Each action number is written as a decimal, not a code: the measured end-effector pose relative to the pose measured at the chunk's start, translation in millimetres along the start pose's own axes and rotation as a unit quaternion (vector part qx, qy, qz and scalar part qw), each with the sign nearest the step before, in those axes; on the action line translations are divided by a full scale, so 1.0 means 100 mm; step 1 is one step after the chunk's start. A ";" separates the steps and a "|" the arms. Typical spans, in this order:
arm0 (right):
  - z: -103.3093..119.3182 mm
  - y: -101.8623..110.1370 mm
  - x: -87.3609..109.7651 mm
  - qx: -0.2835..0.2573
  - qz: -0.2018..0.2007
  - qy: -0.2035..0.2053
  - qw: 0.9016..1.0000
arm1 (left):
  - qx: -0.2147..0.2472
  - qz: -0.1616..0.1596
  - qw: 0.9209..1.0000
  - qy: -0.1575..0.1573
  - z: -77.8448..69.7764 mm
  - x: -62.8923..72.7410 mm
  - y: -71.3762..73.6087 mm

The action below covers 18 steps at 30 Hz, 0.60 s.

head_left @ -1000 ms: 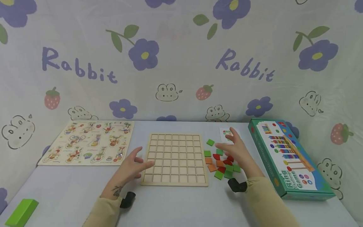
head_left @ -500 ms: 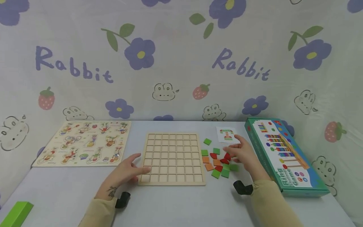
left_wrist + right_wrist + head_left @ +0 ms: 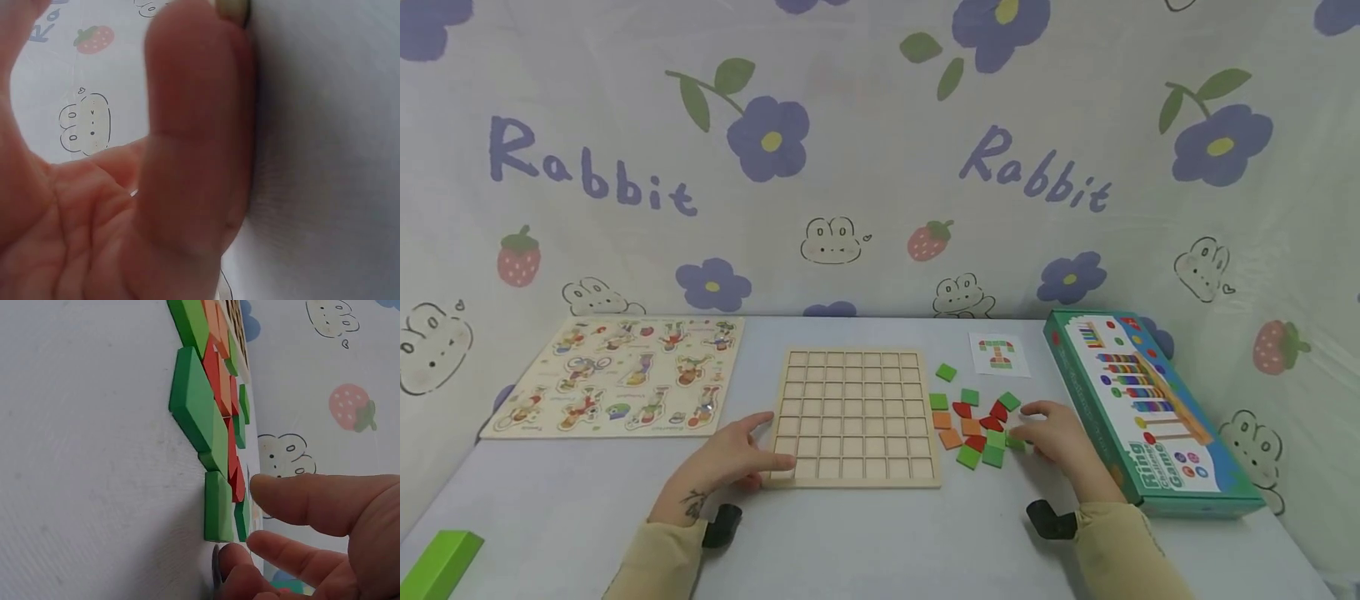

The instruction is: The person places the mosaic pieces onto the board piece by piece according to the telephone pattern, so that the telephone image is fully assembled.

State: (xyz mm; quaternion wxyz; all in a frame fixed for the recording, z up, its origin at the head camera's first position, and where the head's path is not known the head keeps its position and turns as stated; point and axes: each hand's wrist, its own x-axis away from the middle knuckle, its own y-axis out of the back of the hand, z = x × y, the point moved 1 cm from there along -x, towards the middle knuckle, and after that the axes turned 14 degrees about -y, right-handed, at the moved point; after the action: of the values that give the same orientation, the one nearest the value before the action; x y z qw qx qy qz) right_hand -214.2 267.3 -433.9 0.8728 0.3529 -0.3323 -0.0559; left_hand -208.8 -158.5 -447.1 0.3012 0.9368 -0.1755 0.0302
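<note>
In the head view my left hand [image 3: 727, 457] rests at the near left corner of a pale wooden grid board [image 3: 854, 483], its thumb lying over the frame. A large finger [image 3: 190, 131] fills the left wrist view, so the contact there is partly hidden. My right hand [image 3: 1064, 444] is low at the right side of a loose pile of small tiles, its fingertips beside a green square tile [image 3: 1016, 441]. In the right wrist view the thumb and fingers stand apart around the end of that tile [image 3: 219, 509], holding nothing. Several red pieces [image 3: 992, 423] and orange squares [image 3: 972, 427] lie alongside.
A pattern card [image 3: 1000, 367] lies behind the tiles. At the right stands a green game box [image 3: 1150, 417]. A picture puzzle board [image 3: 617, 375] lies at the back left, and a green block [image 3: 445, 562] at the front left.
My right hand has come down toward the near right side of the tile pile, uncovering the card. The left hand has shifted slightly down along the board's left edge.
</note>
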 end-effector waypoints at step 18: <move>-0.01 -0.04 0.02 0.021 0.004 0.010 1.000 | -0.031 0.008 0.999 -0.021 0.03 0.00 0.00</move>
State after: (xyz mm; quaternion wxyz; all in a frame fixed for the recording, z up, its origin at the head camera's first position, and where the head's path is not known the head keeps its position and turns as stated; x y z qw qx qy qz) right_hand -211.6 264.8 -435.9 0.8684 0.3706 -0.3267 -0.0417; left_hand -208.8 -160.1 -450.1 0.3258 0.9261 -0.1903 0.0074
